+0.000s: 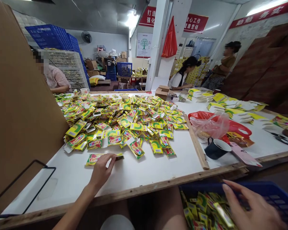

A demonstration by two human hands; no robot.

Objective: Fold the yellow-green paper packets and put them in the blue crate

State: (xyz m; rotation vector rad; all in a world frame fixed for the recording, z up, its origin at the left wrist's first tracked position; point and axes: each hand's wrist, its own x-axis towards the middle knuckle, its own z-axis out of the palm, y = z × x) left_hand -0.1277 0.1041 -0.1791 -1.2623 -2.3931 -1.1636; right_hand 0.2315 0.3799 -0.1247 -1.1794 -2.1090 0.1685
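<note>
Nearest the camera, the right hand (254, 204) hangs over a blue basket (261, 184) below the table edge, blurred, its fingers loose and with nothing seen between them. Small printed boxes (203, 204) lie jumbled inside the basket. Out on the white table (153, 172), the left hand (102, 169) has thumb and finger pinched together on a yellow box (120, 157), low at the tabletop in front of a big loose pile (124, 121) of similar boxes. Printed card shows on the other side of that hand too; whether it is 1 box or 2, I cannot tell for sure.

That fingertip hold looks to be near the box's end, so a careless tug could let it slip or bend the card. Boxes overlap at the pile's front, and pulling at a low 1 might bring others sliding toward the edge. Over the basket, letting go too close to the rim could drop a box on the floor. Just past the wooden strip (197, 143) stands a dark mug (213, 149), near the table's front edge; a wide swing of the right arm up from the basket could knock it over and, if it holds any drink, wet the boxes.
</note>
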